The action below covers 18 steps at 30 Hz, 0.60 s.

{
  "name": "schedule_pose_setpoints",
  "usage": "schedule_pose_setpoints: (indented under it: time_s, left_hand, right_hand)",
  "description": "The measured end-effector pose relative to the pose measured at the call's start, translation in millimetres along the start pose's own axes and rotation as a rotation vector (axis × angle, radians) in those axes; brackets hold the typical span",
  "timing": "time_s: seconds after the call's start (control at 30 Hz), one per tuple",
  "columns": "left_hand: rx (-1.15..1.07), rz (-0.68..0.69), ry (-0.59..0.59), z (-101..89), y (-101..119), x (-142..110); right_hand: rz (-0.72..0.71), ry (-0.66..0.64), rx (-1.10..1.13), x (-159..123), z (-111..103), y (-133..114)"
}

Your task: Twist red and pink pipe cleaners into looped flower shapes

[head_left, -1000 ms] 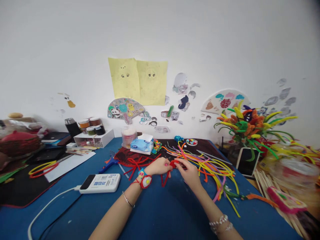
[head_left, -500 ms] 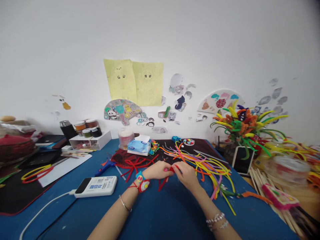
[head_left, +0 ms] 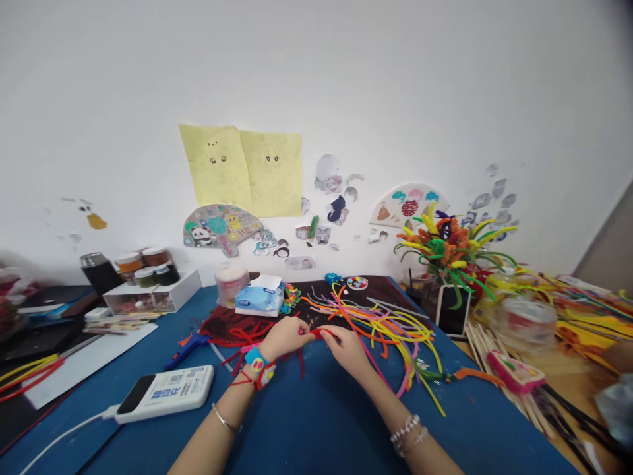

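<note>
Now, eight o'clock: a white power bank [head_left: 163, 394] is lying on the blue table mat [head_left: 316, 429], its cable trailing toward the lower left
Nine o'clock: a blue glue gun [head_left: 186, 349] is resting near the edge of a dark patterned mat [head_left: 225, 328]
Eleven o'clock: a blue tissue pack [head_left: 258, 298] is sitting on that dark mat
Left hand: the left hand [head_left: 285, 336] is hovering over the blue mat, fingers pressed together, pinching a red pipe cleaner [head_left: 316, 334]
Task thing: that red pipe cleaner is stretching between both hands, just above the blue mat
Right hand: the right hand [head_left: 347, 349] is pinching the same red pipe cleaner, fingers bunched close beside the left hand
Two o'clock: a loose heap of multicoloured pipe cleaners [head_left: 380, 326] is lying just beside the right hand, with a pipe-cleaner bouquet [head_left: 448, 251] standing beyond it
Three o'clock: loose wooden sticks [head_left: 487, 356] are lying on the wooden tabletop
</note>
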<state>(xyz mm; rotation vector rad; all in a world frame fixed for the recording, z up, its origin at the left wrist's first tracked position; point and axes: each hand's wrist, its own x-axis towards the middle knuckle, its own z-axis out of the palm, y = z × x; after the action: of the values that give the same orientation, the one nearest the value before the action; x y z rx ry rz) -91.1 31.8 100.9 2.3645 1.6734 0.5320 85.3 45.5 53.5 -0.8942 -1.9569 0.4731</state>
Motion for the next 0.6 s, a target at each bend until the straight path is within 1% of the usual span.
schedule_pose_setpoints:
  time_s: [0.07,0.13,0.2,0.27,0.37,0.43,0.47,0.53,0.57,0.6]
  left_hand:
    - [0.099,-0.070,0.115,1.5,-3.4,0.8]
    - [0.144,-0.092,0.225,1.6,-4.8,1.6]
    - [0.132,-0.084,0.310,-0.5,-5.0,3.0]
    - [0.066,-0.081,0.390,-5.7,-5.0,4.8]
    - [-0.093,-0.068,0.518,-20.0,-4.0,5.1]
    - [-0.230,-0.062,0.576,-33.1,-0.7,1.8]
    - [-0.315,-0.069,0.594,-40.0,2.3,-0.9]
    - [-0.528,-0.083,0.578,-52.9,11.2,-7.9]
    - [-0.654,-0.079,0.533,-58.4,16.9,-11.6]
    - [-0.770,-0.058,0.452,-62.8,23.2,-15.3]
  right_hand:
    - [0.041,-0.002,-0.157,-3.2,3.4,1.2]
    - [0.101,-0.014,-0.313,-5.8,6.7,4.6]
    - [0.174,0.004,-0.410,-6.8,8.6,10.2]
    - [0.267,0.054,-0.434,-6.1,8.5,16.5]
    - [0.399,0.112,-0.364,-3.3,5.7,23.5]
    - [0.438,0.130,-0.278,-1.9,3.8,24.4]
    - [0.434,0.131,-0.223,-1.4,3.2,23.6]
    - [0.384,0.117,-0.083,-0.7,2.5,19.6]
    - [0.349,0.105,0.000,-0.2,2.3,16.5]
    - [0.317,0.093,0.086,0.5,2.0,12.6]
